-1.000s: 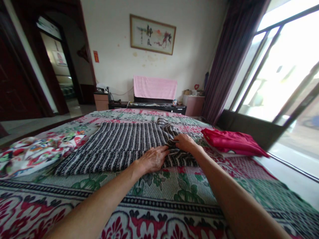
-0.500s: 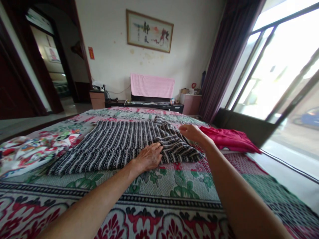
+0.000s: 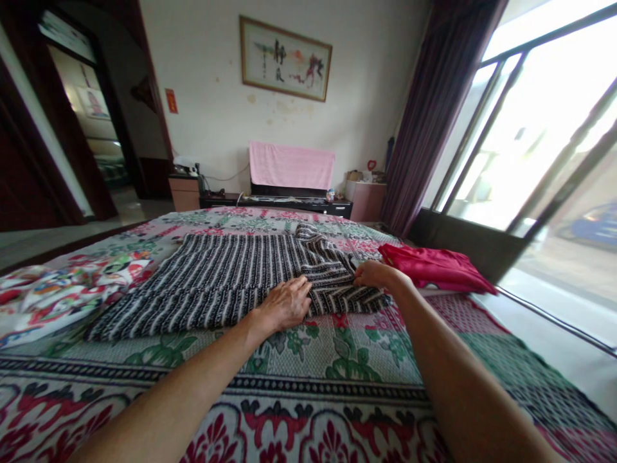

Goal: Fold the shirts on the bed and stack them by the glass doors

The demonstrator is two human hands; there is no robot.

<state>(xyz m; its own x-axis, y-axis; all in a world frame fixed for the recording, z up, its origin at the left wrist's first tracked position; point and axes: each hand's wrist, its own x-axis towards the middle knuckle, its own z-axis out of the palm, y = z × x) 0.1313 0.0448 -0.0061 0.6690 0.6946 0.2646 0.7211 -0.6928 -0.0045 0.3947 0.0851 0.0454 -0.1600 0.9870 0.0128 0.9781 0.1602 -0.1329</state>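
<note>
1. A blanket (image 3: 270, 392) lies over the bed, and the garment (image 3: 222, 263) lies spread across its middle.
2. Left of the garment, on the blanket, is the bundled cloth (image 3: 62, 296); to the right lies the folded cloth (image 3: 436, 267).
3. The left grip (image 3: 288, 302) rests on the garment's near side; the right grip (image 3: 376, 275) is at its right end, apparently touching, though the fingertips are hard to make out.
4. Behind the bed stands the low cabinet (image 3: 344, 209), with the towel (image 3: 292, 165) above it.
5. The framed picture (image 3: 285, 58) hangs on the wall, higher than the towel.
6. The curtain (image 3: 424, 116) and window (image 3: 530, 141) are right, the doorway (image 3: 91, 128) left.
</note>
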